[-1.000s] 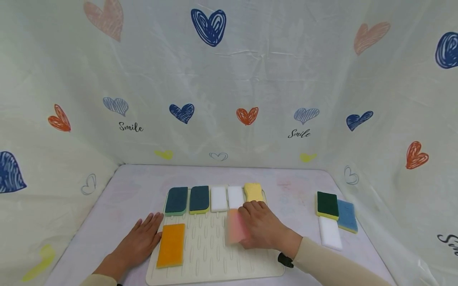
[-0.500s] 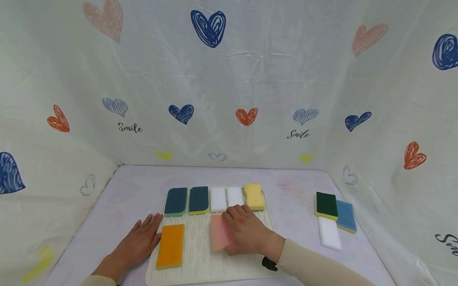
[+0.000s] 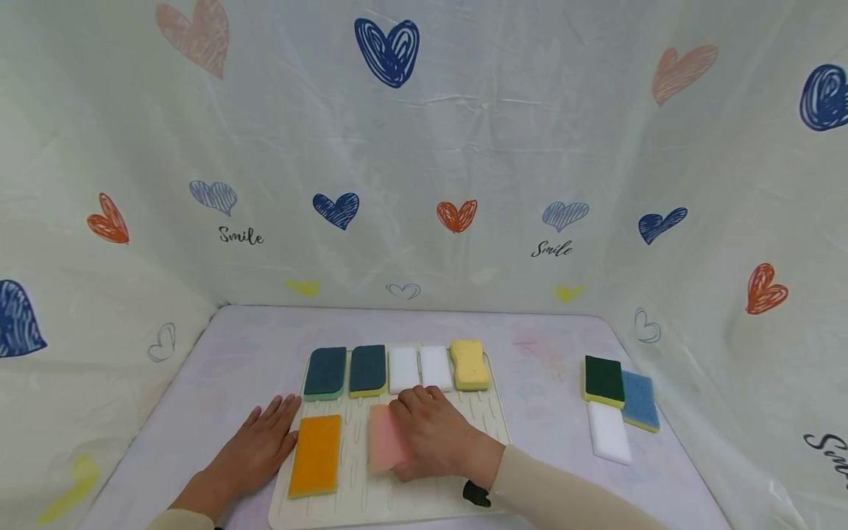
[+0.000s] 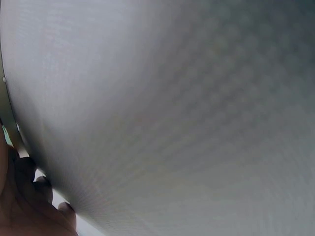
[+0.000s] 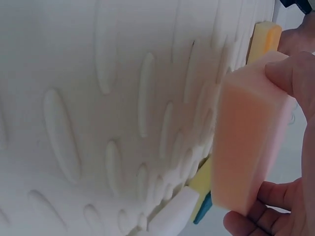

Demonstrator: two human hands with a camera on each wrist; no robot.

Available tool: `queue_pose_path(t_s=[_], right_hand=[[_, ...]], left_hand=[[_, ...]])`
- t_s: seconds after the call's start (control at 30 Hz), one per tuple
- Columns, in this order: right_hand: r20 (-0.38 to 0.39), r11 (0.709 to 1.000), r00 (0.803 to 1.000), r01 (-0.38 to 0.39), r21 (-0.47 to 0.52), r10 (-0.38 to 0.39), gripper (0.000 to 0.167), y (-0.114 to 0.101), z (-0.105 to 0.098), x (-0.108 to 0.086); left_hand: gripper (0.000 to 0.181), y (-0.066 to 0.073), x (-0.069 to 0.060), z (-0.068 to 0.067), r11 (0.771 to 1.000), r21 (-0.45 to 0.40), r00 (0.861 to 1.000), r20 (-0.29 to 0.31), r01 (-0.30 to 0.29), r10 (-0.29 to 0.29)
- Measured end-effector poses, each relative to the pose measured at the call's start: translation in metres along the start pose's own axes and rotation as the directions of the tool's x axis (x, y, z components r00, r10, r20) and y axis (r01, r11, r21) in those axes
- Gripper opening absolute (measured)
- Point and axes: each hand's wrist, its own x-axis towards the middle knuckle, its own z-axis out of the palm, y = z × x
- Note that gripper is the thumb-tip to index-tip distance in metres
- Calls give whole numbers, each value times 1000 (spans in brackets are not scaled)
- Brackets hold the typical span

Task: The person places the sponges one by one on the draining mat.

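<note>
My right hand (image 3: 433, 438) grips a pink sponge (image 3: 386, 442) by its two ends, just over the middle of a cream ridged mat (image 3: 371, 508). In the right wrist view the thumb and fingers pinch the pink sponge (image 5: 246, 142), with the mat's raised ridges (image 5: 146, 96) beside it. An orange sponge (image 3: 315, 456) lies on the mat's left side. My left hand (image 3: 255, 449) rests flat at the mat's left edge, fingers straight, close to the orange sponge. Only a few dark fingers (image 4: 42, 189) show in the left wrist view.
Along the mat's far edge stand two dark teal-topped sponges (image 3: 325, 372), two white sponges (image 3: 404, 370) and a yellow sponge (image 3: 470, 365). To the right on the table (image 3: 543, 412) lie a dark green sponge (image 3: 604, 380), a blue one (image 3: 640, 400) and a white one (image 3: 609, 433).
My right hand has moved left and slightly nearer with the pink sponge, uncovering the yellow sponge at the back. The left hand has stayed in place.
</note>
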Motion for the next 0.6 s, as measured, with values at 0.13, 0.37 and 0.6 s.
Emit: queue_pose_path(t_s=[0.13,0.37,0.6], right_hand=[[21,1000,1000,5,17,-6,76,-7,1,5],[46,999,999,15,37,-17,80,-16,4,12],[77,998,997,4,56,-9,83,-24,9,18]], left_hand=[[70,1,0,-2,1000,6,1000,12,3,-4],[70,2,0,-2,1000,3,1000,8,5,-5],[70,0,1,0,1000,2,1000,4,6,-6]])
